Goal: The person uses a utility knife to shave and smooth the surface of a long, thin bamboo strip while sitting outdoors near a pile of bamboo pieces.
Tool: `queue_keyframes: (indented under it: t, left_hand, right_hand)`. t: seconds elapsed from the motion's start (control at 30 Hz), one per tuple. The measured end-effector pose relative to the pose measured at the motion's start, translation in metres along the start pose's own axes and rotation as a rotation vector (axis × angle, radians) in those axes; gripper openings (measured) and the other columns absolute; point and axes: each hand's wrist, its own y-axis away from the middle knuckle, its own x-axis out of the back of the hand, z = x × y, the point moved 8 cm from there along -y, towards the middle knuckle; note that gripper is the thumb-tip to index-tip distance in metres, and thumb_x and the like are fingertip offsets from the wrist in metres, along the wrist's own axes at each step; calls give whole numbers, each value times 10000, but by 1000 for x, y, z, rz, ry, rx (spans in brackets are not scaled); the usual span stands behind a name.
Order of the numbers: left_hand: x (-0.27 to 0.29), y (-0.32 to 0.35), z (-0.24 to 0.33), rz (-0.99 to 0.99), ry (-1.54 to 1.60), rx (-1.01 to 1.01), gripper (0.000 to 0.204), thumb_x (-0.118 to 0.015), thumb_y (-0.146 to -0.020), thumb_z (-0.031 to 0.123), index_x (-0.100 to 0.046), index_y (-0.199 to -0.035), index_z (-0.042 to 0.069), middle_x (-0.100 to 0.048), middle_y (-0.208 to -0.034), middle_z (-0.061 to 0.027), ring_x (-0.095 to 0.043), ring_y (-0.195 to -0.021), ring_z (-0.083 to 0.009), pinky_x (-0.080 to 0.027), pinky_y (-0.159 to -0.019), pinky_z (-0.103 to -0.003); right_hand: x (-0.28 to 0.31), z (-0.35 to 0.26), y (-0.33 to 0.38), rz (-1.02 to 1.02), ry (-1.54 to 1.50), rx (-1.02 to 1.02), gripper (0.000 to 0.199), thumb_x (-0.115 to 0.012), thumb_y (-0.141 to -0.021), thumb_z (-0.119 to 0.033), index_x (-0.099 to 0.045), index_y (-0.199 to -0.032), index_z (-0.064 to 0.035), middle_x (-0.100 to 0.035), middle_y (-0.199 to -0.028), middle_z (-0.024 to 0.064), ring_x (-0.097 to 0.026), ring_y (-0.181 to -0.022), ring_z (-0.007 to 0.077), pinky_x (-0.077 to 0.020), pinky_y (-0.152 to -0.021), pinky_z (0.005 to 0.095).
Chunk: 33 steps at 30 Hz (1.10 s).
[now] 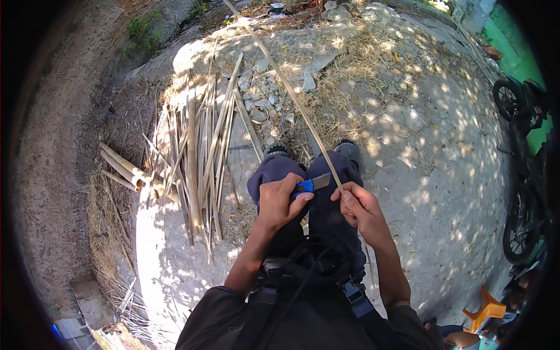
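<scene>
My left hand (279, 201) is closed round a blue utility knife (304, 186), its wide blade out and pointing right above my lap. Between the thumb and fingers of my right hand (360, 207) is the near end of a long, thin bamboo strip (286, 84). From there the strip slants away over my knees to the far edge of the view. The blade's tip lies close to the strip; whether they touch I cannot tell.
Split bamboo slats (204, 140) lie in a heap to the left, beside thicker bamboo poles (125, 166). Stones (265, 105) and shavings (344, 87) litter the ground ahead. On the right stand a motorcycle (522, 175) and an orange stool (485, 309), with people near the stool.
</scene>
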Motion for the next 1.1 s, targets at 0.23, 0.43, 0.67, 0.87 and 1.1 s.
queue_keyframes:
  t: [0.23, 0.43, 0.67, 0.87, 1.1]
  left_hand:
    - [-4, 3, -3, -11, 18, -71, 408, -812, -873, 481, -674, -938, 103, -635, -659, -63, -662, -592, -285, -491, -565, -392]
    - [-3, 1, -2, 8, 41, -73, 420, -811, -867, 500, -682, -930, 105, -610, -629, -60, -642, -561, -279, -476, -554, -389]
    - [-4, -1, 1, -8, -8, -64, 418, -826, -854, 489, -682, -904, 100, -590, -602, -54, -622, -541, -276, -463, -542, -383]
    - [-3, -1, 6, 18, -19, -103, 401, -863, -823, 450, -685, -904, 100, -598, -607, -50, -621, -536, -264, -459, -533, -375]
    - [-3, -2, 10, 4, -40, -117, 409, -847, -838, 458, -680, -901, 89, -595, -620, -52, -625, -546, -263, -457, -542, -372]
  right_hand:
    - [-11, -4, 1, -58, 61, -2, 260, -504, -1116, -166, -710, -1172, -16, -388, -669, -98, -314, -574, -1, -240, -519, 223]
    - [-8, -12, 3, -39, 135, 2, 259, -519, -1111, -159, -730, -1128, -10, -395, -667, -90, -324, -591, 10, -256, -536, 229]
    - [-5, -13, 11, 11, 226, 52, 256, -518, -1119, -166, -726, -1082, -22, -389, -657, -81, -332, -602, 18, -267, -546, 240]
    - [-8, -11, 19, 28, 213, 12, 266, -515, -1130, -192, -710, -1048, -30, -391, -633, -81, -343, -591, 14, -257, -534, 247]
    - [-7, -11, 26, 50, 243, 30, 270, -510, -1134, -203, -697, -1041, -31, -381, -630, -87, -332, -574, 10, -241, -517, 249]
